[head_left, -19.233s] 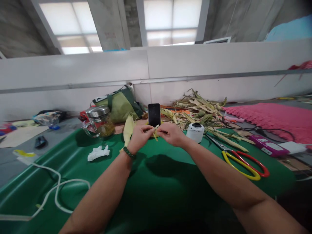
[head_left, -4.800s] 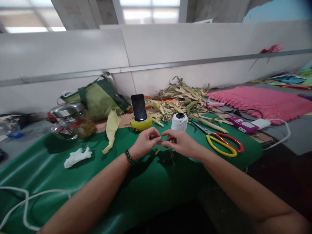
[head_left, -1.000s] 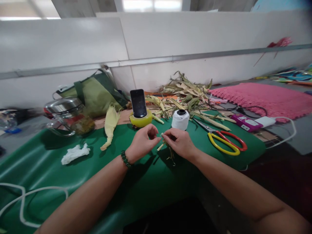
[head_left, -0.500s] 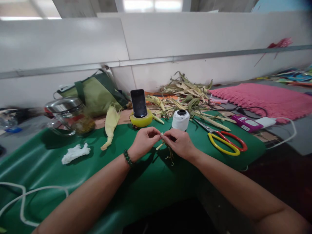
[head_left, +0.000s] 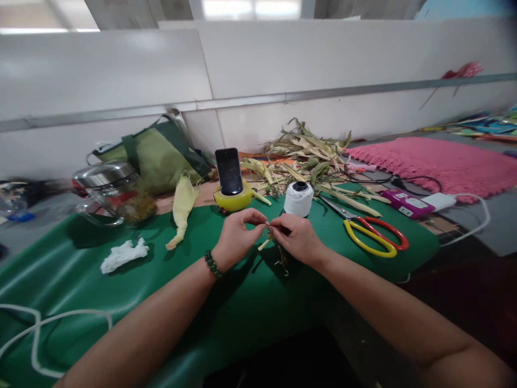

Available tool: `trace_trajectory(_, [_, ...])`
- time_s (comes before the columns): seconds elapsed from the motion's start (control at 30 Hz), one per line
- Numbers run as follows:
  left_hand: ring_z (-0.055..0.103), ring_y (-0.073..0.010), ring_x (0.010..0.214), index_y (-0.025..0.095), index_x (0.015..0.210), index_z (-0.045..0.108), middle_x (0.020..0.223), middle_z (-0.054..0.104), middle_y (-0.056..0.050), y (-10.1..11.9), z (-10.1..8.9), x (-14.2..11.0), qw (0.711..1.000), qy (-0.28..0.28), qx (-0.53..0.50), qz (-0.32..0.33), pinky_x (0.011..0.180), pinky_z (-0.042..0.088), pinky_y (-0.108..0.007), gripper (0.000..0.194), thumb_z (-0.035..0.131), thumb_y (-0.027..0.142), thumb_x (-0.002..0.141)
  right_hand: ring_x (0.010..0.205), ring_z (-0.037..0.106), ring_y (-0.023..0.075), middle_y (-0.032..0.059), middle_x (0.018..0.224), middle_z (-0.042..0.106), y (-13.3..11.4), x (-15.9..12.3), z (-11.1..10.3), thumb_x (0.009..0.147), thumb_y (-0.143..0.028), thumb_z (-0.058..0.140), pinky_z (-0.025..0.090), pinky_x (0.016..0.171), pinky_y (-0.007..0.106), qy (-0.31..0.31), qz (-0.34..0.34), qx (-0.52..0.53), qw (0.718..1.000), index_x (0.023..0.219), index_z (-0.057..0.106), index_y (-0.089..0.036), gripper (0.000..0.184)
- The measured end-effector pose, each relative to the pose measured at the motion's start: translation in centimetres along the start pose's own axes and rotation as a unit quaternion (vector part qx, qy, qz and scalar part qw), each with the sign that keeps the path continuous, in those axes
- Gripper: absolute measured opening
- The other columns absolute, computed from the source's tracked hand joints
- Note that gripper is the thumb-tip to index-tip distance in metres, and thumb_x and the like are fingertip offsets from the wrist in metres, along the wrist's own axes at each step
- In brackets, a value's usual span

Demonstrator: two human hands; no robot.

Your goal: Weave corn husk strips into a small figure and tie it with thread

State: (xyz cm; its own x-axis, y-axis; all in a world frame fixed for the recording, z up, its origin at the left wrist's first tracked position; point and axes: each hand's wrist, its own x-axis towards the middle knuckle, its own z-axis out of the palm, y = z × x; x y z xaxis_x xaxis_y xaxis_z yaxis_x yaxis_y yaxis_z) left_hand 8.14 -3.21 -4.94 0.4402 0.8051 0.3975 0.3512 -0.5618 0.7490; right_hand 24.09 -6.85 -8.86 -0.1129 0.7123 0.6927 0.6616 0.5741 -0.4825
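Note:
Over the green mat [head_left: 169, 345], my left hand [head_left: 239, 237] and my right hand [head_left: 301, 237] meet with thumbs and forefingers pinched fingertip to fingertip. Between them is the pale tip of a small bundle of dried plant strips [head_left: 281, 260], whose curly brown ends hang below my right palm. The exact grip is partly hidden by the fingers. Just behind my right hand stands a cone of white thread [head_left: 298, 199]. To its right lie scissors [head_left: 365, 229] with one red and one yellow handle. A short cut stalk [head_left: 264, 245] shows beneath the fingertips.
Dried corn husks [head_left: 309, 145] are heaped by the wall. A phone [head_left: 229, 171] stands in a yellow roll [head_left: 233, 199]. Leftward are a pale corn husk [head_left: 183, 210], crumpled tissue [head_left: 124, 255], a glass jug [head_left: 135, 205] and a green bag [head_left: 161, 156]. A pink cloth [head_left: 440, 161] lies right.
Both hands keep almost the same pinched pose, with only slight finger movement at the bundle's tip. The whole view has shifted a little.

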Motion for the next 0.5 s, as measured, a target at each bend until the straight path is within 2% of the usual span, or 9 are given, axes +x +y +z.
trace_trajectory(0.17, [0.067,-0.0160,0.073,0.015,0.082,0.061,0.075,0.070,-0.003,-0.01,-0.03,0.00,1.000,0.006,0.000,-0.005,0.070,0.052,-0.026,0.012,0.060,0.013,0.069,0.060,0.058,0.0120,0.0034,0.068,0.066,-0.06,0.00,-0.07,0.085,-0.019,0.055,0.045,0.058,0.022,0.002,0.000,0.001,1.000,0.078,0.068,-0.017,0.015])
trace_trajectory(0.3, [0.066,-0.0153,0.071,0.016,0.090,0.057,0.071,0.067,0.000,-0.19,-0.09,0.18,0.999,-0.019,-0.033,-0.026,0.067,0.052,-0.025,0.023,0.059,0.011,0.067,0.061,0.060,0.0125,0.0034,0.069,0.067,-0.17,0.02,-0.07,0.085,-0.021,0.054,0.046,0.059,0.023,0.004,0.008,-0.001,1.000,0.077,0.068,-0.017,0.016])
trace_trajectory(0.4, [0.065,-0.0147,0.069,0.016,0.089,0.058,0.070,0.067,0.000,-0.31,-0.09,0.27,0.999,-0.030,-0.027,-0.033,0.065,0.051,-0.025,0.022,0.058,0.012,0.067,0.063,0.061,0.0128,0.0038,0.070,0.068,-0.17,0.03,-0.09,0.085,-0.020,0.054,0.046,0.060,0.023,0.004,0.002,0.002,1.000,0.078,0.068,-0.017,0.016])
trace_trajectory(0.5, [0.064,-0.0153,0.069,0.016,0.078,0.062,0.071,0.068,-0.002,-0.32,-0.06,0.22,0.999,-0.043,0.016,-0.022,0.065,0.050,-0.025,0.011,0.056,0.014,0.069,0.063,0.060,0.0128,0.0039,0.071,0.068,-0.05,-0.02,-0.09,0.085,-0.019,0.054,0.046,0.060,0.023,0.002,-0.003,0.001,1.000,0.079,0.068,-0.017,0.015])
